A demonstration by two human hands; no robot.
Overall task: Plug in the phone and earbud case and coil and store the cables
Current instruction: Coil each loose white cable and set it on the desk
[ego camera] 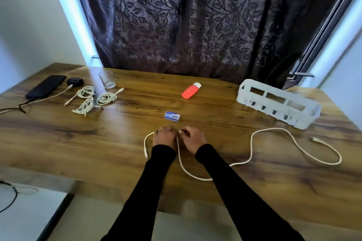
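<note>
Both hands are curling their fingers around a white cable (pixel 252 137) near the table's (pixel 117 143) front edge: the left hand (pixel 164 135) is gripping one end's loop, the right hand (pixel 193 137) is pinching the cord just beside it. The rest is trailing rightward toward a white basket (pixel 278 103). Far left, the phone (pixel 46 86) and earbud case (pixel 75 81) are lying plugged in, beside three coiled cables (pixel 92 98).

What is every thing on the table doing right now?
phone: flat, plugged in
earbud case: shut, plugged in
three coiled cables: bundled, lying loose
long cable: uncoiled, held
left hand: grips long cable
right hand: pinches long cable
basket: upright
glass: upright
red bottle: lying down
small box: shut
</note>
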